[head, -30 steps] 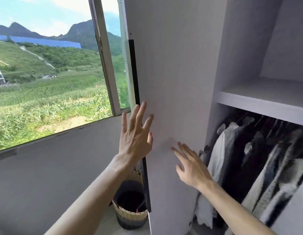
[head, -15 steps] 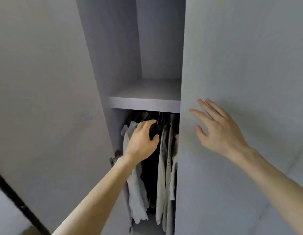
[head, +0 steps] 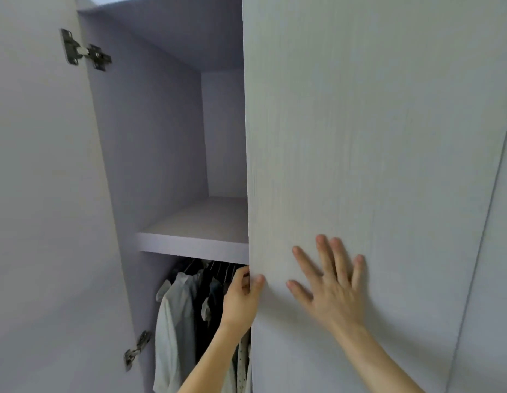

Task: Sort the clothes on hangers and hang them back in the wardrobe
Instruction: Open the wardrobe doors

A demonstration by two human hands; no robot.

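Clothes (head: 175, 313) hang on hangers (head: 218, 269) under a shelf (head: 189, 245), just left of and behind the left hand (head: 241, 299). That hand grips the edge of the door (head: 360, 137), thumb on its front, fingers curled round behind. Further right, the right hand (head: 331, 290) lies flat on the door's face, fingers straight and spread.

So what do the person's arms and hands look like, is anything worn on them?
The left hand and right hand are bare: no gloves, and no ring, watch or bracelet shows. Both forearms are uncovered down to the frame's edge; no sleeve is in view.
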